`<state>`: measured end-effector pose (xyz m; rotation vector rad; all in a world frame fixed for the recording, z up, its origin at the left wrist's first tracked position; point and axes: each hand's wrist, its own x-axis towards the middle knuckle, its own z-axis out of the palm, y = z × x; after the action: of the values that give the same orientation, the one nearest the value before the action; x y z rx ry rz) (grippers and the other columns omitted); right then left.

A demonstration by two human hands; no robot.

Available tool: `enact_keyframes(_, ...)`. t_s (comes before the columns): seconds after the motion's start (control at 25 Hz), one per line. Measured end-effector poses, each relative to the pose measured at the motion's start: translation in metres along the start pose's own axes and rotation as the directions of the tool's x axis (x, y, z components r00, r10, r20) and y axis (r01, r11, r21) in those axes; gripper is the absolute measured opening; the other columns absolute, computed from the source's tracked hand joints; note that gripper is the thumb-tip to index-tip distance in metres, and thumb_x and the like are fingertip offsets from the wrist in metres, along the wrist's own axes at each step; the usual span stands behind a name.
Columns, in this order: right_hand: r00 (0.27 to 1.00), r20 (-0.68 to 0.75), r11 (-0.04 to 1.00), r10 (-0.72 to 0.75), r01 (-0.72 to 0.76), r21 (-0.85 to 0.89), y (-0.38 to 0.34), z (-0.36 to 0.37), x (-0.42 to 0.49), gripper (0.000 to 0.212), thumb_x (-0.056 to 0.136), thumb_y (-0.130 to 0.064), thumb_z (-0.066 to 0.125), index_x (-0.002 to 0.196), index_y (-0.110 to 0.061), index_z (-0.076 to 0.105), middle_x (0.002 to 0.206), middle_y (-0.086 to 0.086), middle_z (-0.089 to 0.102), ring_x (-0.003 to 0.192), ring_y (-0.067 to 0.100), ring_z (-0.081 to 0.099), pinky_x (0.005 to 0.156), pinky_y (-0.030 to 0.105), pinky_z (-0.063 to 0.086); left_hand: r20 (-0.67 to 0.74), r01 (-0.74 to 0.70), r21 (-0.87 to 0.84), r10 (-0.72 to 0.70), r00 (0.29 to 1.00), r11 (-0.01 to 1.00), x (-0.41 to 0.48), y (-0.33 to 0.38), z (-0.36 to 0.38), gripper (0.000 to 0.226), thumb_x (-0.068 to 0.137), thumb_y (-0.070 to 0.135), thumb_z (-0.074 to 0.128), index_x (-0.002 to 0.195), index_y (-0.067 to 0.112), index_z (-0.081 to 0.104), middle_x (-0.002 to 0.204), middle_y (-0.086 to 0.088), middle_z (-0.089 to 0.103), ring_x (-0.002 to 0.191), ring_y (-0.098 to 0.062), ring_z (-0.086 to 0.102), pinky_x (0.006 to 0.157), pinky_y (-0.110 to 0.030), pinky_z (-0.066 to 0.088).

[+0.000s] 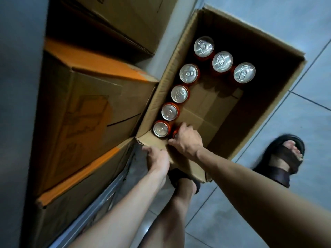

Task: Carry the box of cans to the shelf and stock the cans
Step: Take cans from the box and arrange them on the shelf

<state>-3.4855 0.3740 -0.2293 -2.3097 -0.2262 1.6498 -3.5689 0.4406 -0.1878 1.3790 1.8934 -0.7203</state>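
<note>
Looking straight down into an open cardboard box, brown corrugated walls standing tall, top flaps out of the way, sitting on the pale tiled floor right beside stacked cartons. Holding red cans with shiny silver tops and pull tabs, all standing upright. Lining up four of them along the left wall, touching or nearly touching one another, from the near corner can toward the far end. Spreading three more in a slanted row across the far part of the box, ending with the outermost one toward the right wall. Leaving the rest of the box bottom bare, showing its folded flaps and seams.

Reaching in with the right hand, fingers curling over a red can just beside the near corner can; only a sliver of its red side showing beneath the hand, wrapped and gripped from above. Pressing the left hand against the outside of the near box wall at its corner, fingers clenched on the cardboard edge, steadying it.

Crowding the left side with closed brown cartons, orange tape running along their edges, one touching the box's left wall. Planting a foot in a dark sandal on the tiles to the right of the box, the other leg showing below the near wall.
</note>
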Motion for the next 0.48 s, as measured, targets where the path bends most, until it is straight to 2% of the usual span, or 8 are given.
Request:
enact_keyframes(0.08,0.999,0.02,0.995,0.05,-0.052,0.084,0.009,-0.015,-0.002,0.058,0.079,-0.045,0.068,0.117,-0.004,0.052,0.119,0.02,0.062,0.108,0.038,0.06,0.085,0.035,0.048,0.028,0.035,-0.106,-0.032,0.999,0.994,-0.005,0.001,-0.005,0.032,0.087,-0.001,0.043,0.116,0.009,0.034,0.116,-0.018,0.055,0.1,-0.033,0.057,0.096,-0.051,0.05)
enact_keyframes(0.16,0.992,0.079,0.977,0.101,-0.114,0.179,0.022,-0.04,-0.01,0.052,0.076,-0.046,0.069,0.108,-0.006,0.06,0.111,0.017,0.065,0.1,0.035,0.063,0.077,0.031,0.049,0.028,0.024,-0.145,-0.021,0.999,0.989,-0.015,0.006,-0.013,0.033,0.082,-0.002,0.049,0.11,0.009,0.037,0.114,-0.016,0.058,0.095,-0.03,0.058,0.094,-0.051,0.052)
enact_keyframes(0.24,0.979,0.166,0.941,0.118,-0.163,0.296,0.035,-0.072,-0.027,0.049,0.072,-0.044,0.073,0.102,-0.007,0.064,0.105,0.013,0.067,0.089,0.029,0.066,0.069,0.028,0.054,-0.004,-0.024,-0.109,0.024,1.0,0.994,-0.037,0.019,-0.023,0.048,0.079,-0.001,0.054,0.124,0.007,0.041,0.123,-0.017,0.059,0.102,-0.03,0.06,0.097,-0.045,0.05)
enact_keyframes(0.32,0.966,0.257,0.866,0.034,-0.156,0.475,0.042,-0.109,-0.06,0.048,0.065,-0.039,0.077,0.1,-0.006,0.068,0.099,0.013,0.071,0.082,0.024,0.07,0.067,0.033,0.061,-0.02,-0.138,0.013,0.138,0.99,0.99,-0.078,0.042,-0.037,0.074,0.08,0.001,0.057,0.146,0.009,0.024,0.139,-0.019,0.049,0.12,-0.033,0.052,0.102,-0.038,0.043)
enact_keyframes(0.36,0.96,0.28,0.826,-0.02,-0.142,0.545,0.042,-0.128,-0.079,0.046,0.064,-0.036,0.078,0.099,-0.007,0.071,0.095,0.013,0.072,0.08,0.023,0.072,0.07,0.038,0.062,0.003,-0.241,0.117,0.243,0.97,0.963,-0.103,0.054,-0.046,0.085,0.082,0.003,0.06,0.152,0.012,0.012,0.146,-0.018,0.041,0.128,-0.033,0.046,0.104,-0.037,0.039)
enact_keyframes(0.4,0.954,0.292,0.791,-0.071,-0.125,0.6,0.041,-0.147,-0.101,0.043,0.063,-0.035,0.078,0.097,-0.009,0.073,0.091,0.012,0.073,0.078,0.022,0.072,0.072,0.04,0.062,0.067,-0.384,0.221,0.378,0.923,0.897,-0.13,0.065,-0.056,0.092,0.082,0.004,0.062,0.153,0.016,0.006,0.151,-0.016,0.034,0.134,-0.031,0.041,0.105,-0.035,0.036)
enact_keyframes(0.44,0.949,0.294,0.769,-0.116,-0.102,0.631,0.037,-0.17,-0.127,0.041,0.061,-0.037,0.077,0.095,-0.013,0.074,0.088,0.012,0.073,0.077,0.024,0.072,0.071,0.039,0.061,0.174,-0.545,0.295,0.517,0.838,0.785,-0.159,0.075,-0.067,0.095,0.081,0.005,0.064,0.154,0.019,0.004,0.155,-0.013,0.029,0.137,-0.029,0.037,0.107,-0.033,0.034)
enact_keyframes(0.48,0.942,0.298,0.751,-0.152,-0.086,0.655,0.033,-0.194,-0.155,0.04,0.058,-0.039,0.075,0.091,-0.015,0.075,0.087,0.013,0.073,0.077,0.028,0.072,0.068,0.037,0.06,0.3,-0.689,0.337,0.621,0.725,0.642,-0.189,0.084,-0.08,0.096,0.08,0.006,0.065,0.154,0.021,0.006,0.157,-0.008,0.025,0.139,-0.025,0.033,0.108,-0.031,0.032)
